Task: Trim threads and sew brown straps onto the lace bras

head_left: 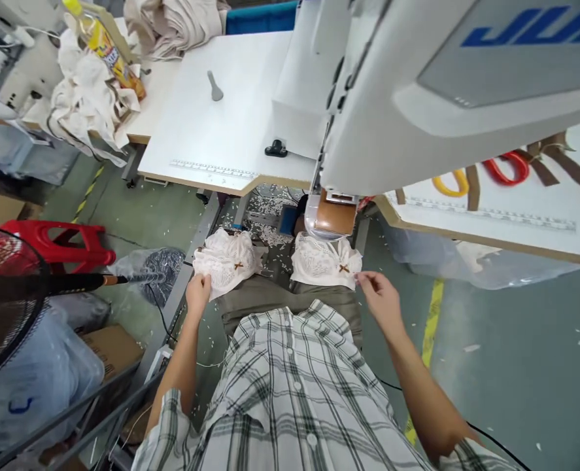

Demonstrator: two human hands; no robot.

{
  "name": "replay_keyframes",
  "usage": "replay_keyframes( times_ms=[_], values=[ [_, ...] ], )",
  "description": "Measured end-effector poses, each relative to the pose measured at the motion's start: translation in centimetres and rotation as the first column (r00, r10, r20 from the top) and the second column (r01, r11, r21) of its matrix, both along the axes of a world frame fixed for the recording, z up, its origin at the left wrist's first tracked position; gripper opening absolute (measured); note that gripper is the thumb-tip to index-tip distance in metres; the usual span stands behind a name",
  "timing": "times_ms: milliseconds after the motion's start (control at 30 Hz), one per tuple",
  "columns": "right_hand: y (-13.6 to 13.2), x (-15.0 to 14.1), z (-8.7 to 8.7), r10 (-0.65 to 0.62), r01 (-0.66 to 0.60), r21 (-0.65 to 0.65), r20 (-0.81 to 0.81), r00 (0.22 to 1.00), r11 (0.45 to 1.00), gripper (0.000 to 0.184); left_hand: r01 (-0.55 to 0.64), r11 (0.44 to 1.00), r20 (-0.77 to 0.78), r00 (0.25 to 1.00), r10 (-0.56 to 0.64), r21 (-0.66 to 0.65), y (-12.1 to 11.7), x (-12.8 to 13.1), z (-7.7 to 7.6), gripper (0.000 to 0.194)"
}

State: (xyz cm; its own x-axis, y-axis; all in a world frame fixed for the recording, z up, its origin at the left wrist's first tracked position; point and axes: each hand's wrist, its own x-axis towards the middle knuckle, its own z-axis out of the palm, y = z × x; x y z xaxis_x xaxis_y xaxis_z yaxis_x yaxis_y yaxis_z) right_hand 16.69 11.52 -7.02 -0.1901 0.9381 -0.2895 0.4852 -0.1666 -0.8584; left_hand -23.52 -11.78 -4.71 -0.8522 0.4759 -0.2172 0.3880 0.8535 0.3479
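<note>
Two white lace bra cups lie over my lap, each with a small brown bow. My left hand (199,292) is closed, with thumb and fingers pinching the lower left edge of the left bra cup (225,258). At the other side, my right hand (380,297) pinches the lower right corner of the right bra cup (316,260) between thumb and forefinger. The right cup lies just under the rounded end of the sewing machine (331,219), which has a brown plate. Whether the two cups are joined cannot be made out.
The white sewing table (221,124) bears a grey tool (214,86) and a black clip (276,149). Yellow (451,184) and red rings (506,169) lie on the right tabletop. A fan (10,294) and a red stool (68,242) stand at left. Thread scraps litter the floor.
</note>
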Motion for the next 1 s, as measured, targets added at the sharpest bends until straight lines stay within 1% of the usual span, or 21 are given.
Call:
replay_keyframes(
  times_ms=[67,100,167,233,300,333,367,433,467,500,533,600,700,733,767,800,833,867,900,933,1000],
  values=[
    [-0.7,-4.1,1.4,0.145,-0.144,0.014,-0.078,0.986,0.989,0.042,0.071,0.997,-0.065,0.995,-0.073,-0.034,-0.1,0.7,0.3,0.034],
    [-1.0,-6.3,2.1,0.233,-0.234,0.009,-0.13,0.964,0.972,0.041,0.106,0.993,-0.103,0.989,-0.11,-0.043,-0.1,1.1,0.7,0.034],
    [-1.8,-10.8,3.4,0.417,-0.427,0.004,-0.225,0.881,0.904,0.039,0.18,0.982,-0.174,0.967,-0.186,-0.05,0.1,2.1,2.3,0.034],
    [-2.6,-15.0,4.4,0.561,-0.584,0.015,-0.301,0.771,0.812,0.036,0.251,0.967,-0.229,0.939,-0.256,-0.049,0.5,3.6,4.3,0.033],
    [-3.2,-18.7,4.9,0.636,-0.667,0.04,-0.349,0.689,0.744,0.042,0.33,0.943,-0.276,0.904,-0.327,-0.04,0.9,5.6,6.2,0.033],
    [-3.3,-20.1,5.1,0.656,-0.69,0.049,-0.366,0.66,0.722,0.047,0.385,0.922,-0.313,0.873,-0.375,-0.029,1.2,6.6,7.0,0.032],
    [-3.3,-21.2,5.3,0.67,-0.709,0.054,-0.383,0.635,0.703,0.05,0.467,0.884,-0.37,0.819,-0.438,-0.012,1.5,7.7,7.6,0.032],
    [-3.2,-22.4,5.7,0.692,-0.747,0.048,-0.417,0.588,0.663,0.048,0.612,0.79,-0.465,0.707,-0.532,0.026,1.9,9.6,8.7,0.031],
    [-3.0,-22.4,6.0,0.698,-0.763,0.039,-0.434,0.569,0.646,0.046,0.661,0.748,-0.493,0.667,-0.558,0.048,2.1,10.3,9.2,0.03],
    [-2.9,-22.2,6.4,0.7,-0.772,0.031,-0.445,0.559,0.635,0.046,0.689,0.72,-0.496,0.653,-0.573,0.076,2.3,10.8,9.6,0.03],
    [-2.7,-21.6,6.9,0.693,-0.772,0.019,-0.457,0.558,0.635,0.048,0.704,0.701,-0.475,0.658,-0.584,0.112,2.4,11.2,10.1,0.03],
    [-2.4,-20.1,8.2,0.628,-0.746,-0.034,-0.516,0.583,0.665,0.05,0.701,0.674,-0.389,0.702,-0.597,0.232,2.7,11.5,11.3,0.026],
    [-2.3,-17.5,10.4,0.467,-0.696,-0.149,-0.642,0.609,0.702,0.048,0.618,0.637,-0.289,0.783,-0.551,0.461,3.6,10.8,12.5,0.006],
    [-2.4,-16.8,11.1,0.428,-0.689,-0.173,-0.67,0.606,0.704,0.047,0.579,0.628,-0.255,0.807,-0.533,0.52,4.1,10.3,12.5,0.008],
    [-2.5,-16.2,11.6,0.413,-0.688,-0.179,-0.685,0.601,0.703,0.047,0.546,0.627,-0.194,0.819,-0.54,0.555,4.5,9.7,12.1,0.019],
    [-2.7,-15.8,12.0,0.413,-0.692,-0.176,-0.691,0.593,0.7,0.046,0.52,0.64,-0.104,0.815,-0.57,0.565,4.9,9.1,11.5,0.027],
    [-3.0,-15.5,12.3,0.419,-0.699,-0.17,-0.694,0.586,0.695,0.045,0.508,0.672,0.016,0.791,-0.611,0.54,5.3,8.4,10.4,0.033],
    [-3.2,-15.2,12.3,0.427,-0.707,-0.169,-0.694,0.58,0.687,0.045,0.51,0.714,0.135,0.761,-0.634,0.48,5.4,7.7,9.2,0.035],
    [-3.5,-15.1,12.2,0.431,-0.714,-0.177,-0.691,0.58,0.678,0.045,0.517,0.768,0.187,0.77,-0.61,0.379,5.4,6.9,7.7,0.035],
    [-3.8,-15.1,12.0,0.426,-0.713,-0.195,-0.686,0.59,0.673,0.046,0.483,0.84,0.155,0.836,-0.526,0.249,5.1,6.2,6.1,0.034],
    [-4.3,-15.1,11.2,0.397,-0.695,-0.249,-0.671,0.626,0.675,0.048,0.363,0.923,0.075,0.924,-0.374,0.13,4.0,4.9,3.2,0.036]
  ],
)
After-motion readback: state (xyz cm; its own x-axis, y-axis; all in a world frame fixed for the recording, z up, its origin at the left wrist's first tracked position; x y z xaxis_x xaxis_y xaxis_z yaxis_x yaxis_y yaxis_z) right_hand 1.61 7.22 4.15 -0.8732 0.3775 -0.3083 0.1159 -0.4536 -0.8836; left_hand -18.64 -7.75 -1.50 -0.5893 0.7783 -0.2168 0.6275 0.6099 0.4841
